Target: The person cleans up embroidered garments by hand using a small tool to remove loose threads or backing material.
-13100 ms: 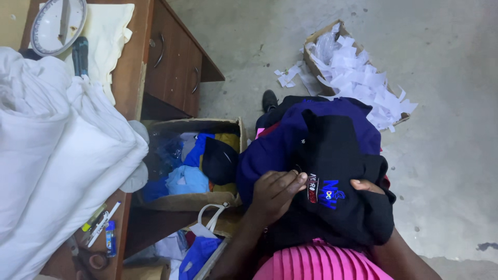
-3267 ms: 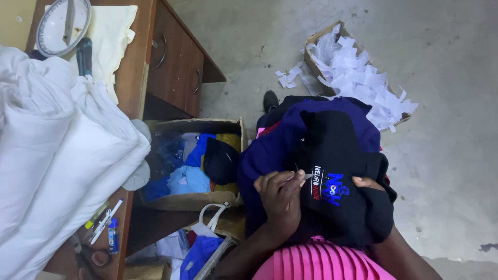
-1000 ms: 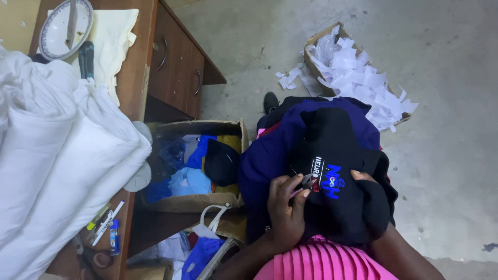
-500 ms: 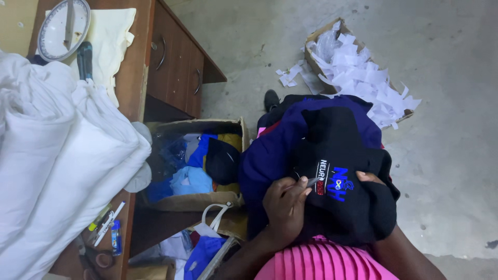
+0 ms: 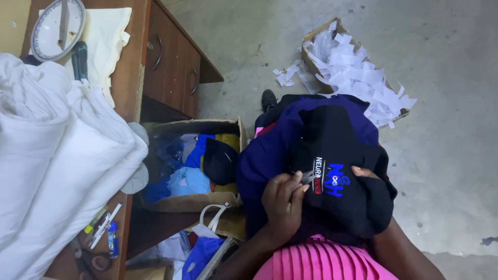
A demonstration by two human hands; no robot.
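We see the fingers point(image 5: 296, 182) of the left hand point(image 5: 282, 199) pinched closed on a small metal tool point(image 5: 307, 178) at the embroidered patch point(image 5: 330, 179) of a black garment point(image 5: 342, 171), while the right hand point(image 5: 365, 172) is mostly tucked under that garment, gripping a fold with only the thumb showing. The garment lies on the lap over a purple cloth point(image 5: 270, 150) and a pink pleated skirt point(image 5: 321, 262). Beside it stand a cardboard box of clothes point(image 5: 192, 161), the wooden desk point(image 5: 127, 72) with white fabric point(image 5: 57, 166), and, across the floor, a box of paper scraps point(image 5: 353, 72).
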